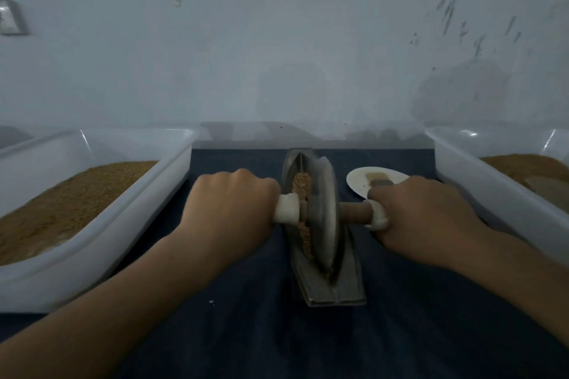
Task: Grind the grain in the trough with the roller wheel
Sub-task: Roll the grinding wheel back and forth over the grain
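A grey metal boat-shaped trough lies lengthwise on a dark blue cloth, its near end toward me. Brown crushed grain lies in its groove. A grey metal roller wheel stands on edge in the groove near the middle, blurred. A wooden axle runs through the wheel with white wrapping at both ends. My left hand grips the left handle. My right hand grips the right handle. Both fists hide most of the handles.
A white plastic tub holding brown grain stands at the left. A second white tub with brown grain stands at the right. A small white scoop-like dish lies just behind my right hand. A pale wall rises close behind the cloth.
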